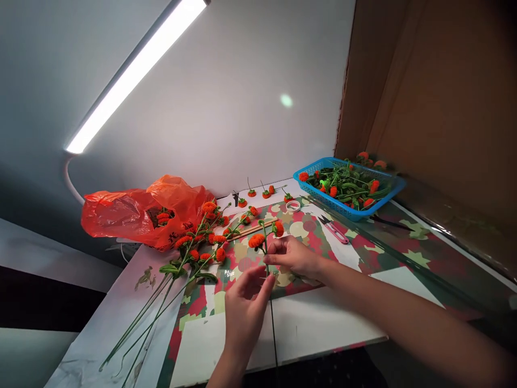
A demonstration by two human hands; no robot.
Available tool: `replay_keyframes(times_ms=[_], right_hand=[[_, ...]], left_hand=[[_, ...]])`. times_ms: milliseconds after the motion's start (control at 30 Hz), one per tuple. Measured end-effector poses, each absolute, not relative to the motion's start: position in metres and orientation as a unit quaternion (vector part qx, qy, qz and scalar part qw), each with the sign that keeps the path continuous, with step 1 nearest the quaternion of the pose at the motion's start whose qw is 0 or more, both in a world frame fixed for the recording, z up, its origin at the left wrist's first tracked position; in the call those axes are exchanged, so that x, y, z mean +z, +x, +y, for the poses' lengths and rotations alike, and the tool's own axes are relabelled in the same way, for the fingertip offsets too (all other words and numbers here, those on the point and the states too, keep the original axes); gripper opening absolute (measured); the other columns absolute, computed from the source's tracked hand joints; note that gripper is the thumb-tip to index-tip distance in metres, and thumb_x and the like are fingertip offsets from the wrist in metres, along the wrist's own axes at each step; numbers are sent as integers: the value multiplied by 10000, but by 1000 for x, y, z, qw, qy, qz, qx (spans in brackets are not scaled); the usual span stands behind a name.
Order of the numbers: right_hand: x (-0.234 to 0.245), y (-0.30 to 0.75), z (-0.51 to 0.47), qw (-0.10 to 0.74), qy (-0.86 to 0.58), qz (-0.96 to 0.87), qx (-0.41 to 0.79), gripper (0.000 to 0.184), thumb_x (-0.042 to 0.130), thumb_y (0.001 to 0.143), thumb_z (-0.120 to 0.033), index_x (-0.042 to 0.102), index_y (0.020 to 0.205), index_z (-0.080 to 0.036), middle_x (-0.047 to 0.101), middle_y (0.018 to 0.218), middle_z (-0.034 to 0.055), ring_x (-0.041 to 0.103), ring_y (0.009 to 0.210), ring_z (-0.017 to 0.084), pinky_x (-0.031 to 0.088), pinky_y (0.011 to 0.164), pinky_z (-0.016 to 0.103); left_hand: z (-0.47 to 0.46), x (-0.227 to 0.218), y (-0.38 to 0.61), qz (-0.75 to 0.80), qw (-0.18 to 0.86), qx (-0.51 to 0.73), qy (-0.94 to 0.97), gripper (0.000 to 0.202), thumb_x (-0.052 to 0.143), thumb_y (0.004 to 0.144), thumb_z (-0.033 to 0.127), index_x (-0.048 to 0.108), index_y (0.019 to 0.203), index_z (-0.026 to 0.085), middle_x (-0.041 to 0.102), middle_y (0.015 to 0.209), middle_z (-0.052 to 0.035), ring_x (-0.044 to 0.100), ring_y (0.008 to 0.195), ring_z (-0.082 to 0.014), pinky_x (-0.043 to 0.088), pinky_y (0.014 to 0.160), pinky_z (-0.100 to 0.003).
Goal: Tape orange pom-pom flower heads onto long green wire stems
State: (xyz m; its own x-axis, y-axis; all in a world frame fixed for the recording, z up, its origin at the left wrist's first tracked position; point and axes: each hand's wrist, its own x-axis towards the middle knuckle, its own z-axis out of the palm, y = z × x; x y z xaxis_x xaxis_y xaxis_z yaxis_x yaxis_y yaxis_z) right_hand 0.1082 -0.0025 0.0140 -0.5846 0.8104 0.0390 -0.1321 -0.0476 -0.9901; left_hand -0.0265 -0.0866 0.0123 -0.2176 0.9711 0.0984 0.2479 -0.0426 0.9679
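Note:
My left hand (247, 302) pinches the green stem of an artificial flower (256, 241) with fuzzy orange heads. Just above it, my right hand (293, 256) grips the same stem near the heads, thumb and fingers pressed together. The stem's long lower end hangs down past my left hand. Finished-looking flower sprays (197, 242) with long green stems lie to the left of my hands. Behind the held flower rest two thin wooden sticks (246, 230). A roll of white tape (293, 206) lies farther back, with pink-handled scissors (336, 231) to its right.
A blue basket (353, 214) at the back right holds many green stems and orange flowers. An orange-red plastic bag (117, 213) stands back left under a lit lamp (141, 70). Several single flower heads (265, 194) line the wall. Cardboard (436, 108) rises on the right.

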Motion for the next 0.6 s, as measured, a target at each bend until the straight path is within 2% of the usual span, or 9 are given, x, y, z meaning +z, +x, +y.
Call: replay_keyframes(times_ms=[200, 267, 333, 467, 533, 600], right_hand=[[16, 109, -7, 360, -297, -581, 667, 337, 742, 600, -431, 561, 575, -148, 507, 575, -20, 444, 567, 99, 324, 525, 238], [16, 111, -7, 367, -278, -578, 674, 322, 729, 628, -420, 568, 580, -145, 497, 580, -22, 439, 566, 93, 328, 532, 238], [19, 113, -8, 366, -241, -573, 692, 298, 704, 669, -410, 586, 605, -143, 498, 591, -23, 441, 568, 88, 335, 546, 237], [27, 116, -12, 349, -170, -557, 735, 247, 687, 709, -372, 623, 667, -138, 541, 632, -16, 486, 612, 87, 372, 611, 233], [28, 116, -13, 333, -146, -553, 750, 243, 684, 716, -367, 630, 687, -132, 560, 650, -7, 506, 628, 90, 384, 631, 235], [27, 117, -12, 313, -132, -541, 769, 250, 680, 721, -375, 623, 716, -131, 564, 653, -5, 515, 627, 92, 388, 628, 237]], left_hand=[[-89, 15, -16, 612, 335, 500, 514, 202, 618, 758, 362, 686, 806, 178, 660, 650, -24, 620, 583, -153, 495, 575, -259], [-85, 16, -16, 579, 394, 523, 487, 202, 627, 752, 358, 681, 782, 165, 636, 608, -15, 592, 543, -131, 483, 542, -241], [-81, 14, -16, 517, 497, 556, 421, 215, 661, 721, 362, 661, 738, 148, 595, 548, 1, 545, 478, -100, 450, 473, -206], [-79, 5, -11, 350, 686, 589, 244, 262, 717, 660, 364, 595, 656, 133, 447, 444, 68, 353, 328, -10, 295, 321, -112], [-80, 1, -5, 281, 734, 590, 185, 248, 731, 653, 329, 583, 652, 129, 379, 433, 92, 273, 308, 14, 248, 301, -87], [-80, 0, -1, 255, 749, 589, 161, 249, 745, 639, 319, 584, 655, 130, 359, 434, 98, 256, 308, 20, 244, 302, -82]])
